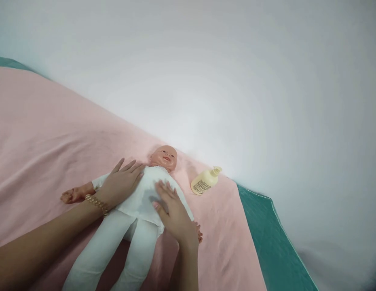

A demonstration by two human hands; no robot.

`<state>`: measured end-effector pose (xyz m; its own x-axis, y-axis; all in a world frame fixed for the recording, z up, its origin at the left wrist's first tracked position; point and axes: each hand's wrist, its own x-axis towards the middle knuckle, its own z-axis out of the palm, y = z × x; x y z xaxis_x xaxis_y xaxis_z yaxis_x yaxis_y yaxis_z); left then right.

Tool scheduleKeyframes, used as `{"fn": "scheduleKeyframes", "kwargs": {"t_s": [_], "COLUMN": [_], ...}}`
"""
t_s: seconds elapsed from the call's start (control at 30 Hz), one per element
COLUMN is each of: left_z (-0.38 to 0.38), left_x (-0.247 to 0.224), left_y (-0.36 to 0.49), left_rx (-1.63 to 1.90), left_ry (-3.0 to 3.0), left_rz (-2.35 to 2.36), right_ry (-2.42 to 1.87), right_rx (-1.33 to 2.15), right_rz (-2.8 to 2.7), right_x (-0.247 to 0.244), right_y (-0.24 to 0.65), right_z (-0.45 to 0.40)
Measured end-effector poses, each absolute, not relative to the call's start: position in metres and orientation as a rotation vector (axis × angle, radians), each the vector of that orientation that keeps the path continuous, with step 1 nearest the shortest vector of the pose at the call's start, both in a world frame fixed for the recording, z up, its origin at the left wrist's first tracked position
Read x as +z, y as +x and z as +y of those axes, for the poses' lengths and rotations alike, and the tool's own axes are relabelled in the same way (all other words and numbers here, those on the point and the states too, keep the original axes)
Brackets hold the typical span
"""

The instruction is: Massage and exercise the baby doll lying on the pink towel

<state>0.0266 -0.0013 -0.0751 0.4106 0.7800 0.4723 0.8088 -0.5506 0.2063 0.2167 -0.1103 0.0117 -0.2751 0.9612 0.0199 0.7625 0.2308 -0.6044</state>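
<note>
A baby doll (148,188) in a white top and white leggings lies on its back, its head toward the wall. My left hand (123,184), with a gold chain bracelet at the wrist, rests flat on the doll's chest and shoulder at the left, fingers spread. Over the right side of the doll's belly is my right hand (172,210), fingers extended and slightly blurred; whether it touches the top I cannot tell. Neither hand holds anything. One doll hand shows beyond my left wrist, the other peeks out behind my right wrist.
A pale yellow pump bottle (203,182) stands tilted in view, right of the doll's head. Beneath everything is a pink cloth (224,242), wrinkled at the left. A green surface (267,230) shows past its right edge. A white wall (236,81) rises behind.
</note>
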Motion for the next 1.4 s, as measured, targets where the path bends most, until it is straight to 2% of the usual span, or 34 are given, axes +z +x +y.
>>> {"fn": "scheduleKeyframes", "kwargs": {"t_s": [0.13,0.3,0.6,0.87,1.13,1.27,1.4], "left_z": [0.001,0.001,0.003,0.0,-0.006,-0.013,-0.021], "left_x": [-0.079,-0.081,-0.081,-0.078,-0.061,-0.052,-0.048], "left_y": [0.026,0.024,0.024,0.025,0.027,0.029,0.032], "left_rx": [-0.838,-0.848,-0.801,-0.755,-0.997,-1.262,-1.284], "left_ry": [-2.608,-2.657,-2.655,-2.659,-2.79,-2.949,-3.366], "left_rz": [-1.403,-1.407,-1.451,-1.501,-1.544,-1.321,-0.598], "right_ry": [-1.307,-1.281,-1.657,-2.022,-2.153,-2.146,-2.132], "right_rx": [0.845,0.845,0.626,0.363,0.369,0.386,0.413], "right_rz": [-2.274,-2.265,-2.043,-1.926,-1.826,-1.819,-1.811], "right_x": [0.021,0.01,-0.024,-0.023,-0.021,-0.022,-0.023], "right_y": [0.2,0.195,0.21,0.212,0.221,0.223,0.224], "right_z": [-0.12,-0.112,-0.086,-0.086,-0.086,-0.086,-0.086]}}
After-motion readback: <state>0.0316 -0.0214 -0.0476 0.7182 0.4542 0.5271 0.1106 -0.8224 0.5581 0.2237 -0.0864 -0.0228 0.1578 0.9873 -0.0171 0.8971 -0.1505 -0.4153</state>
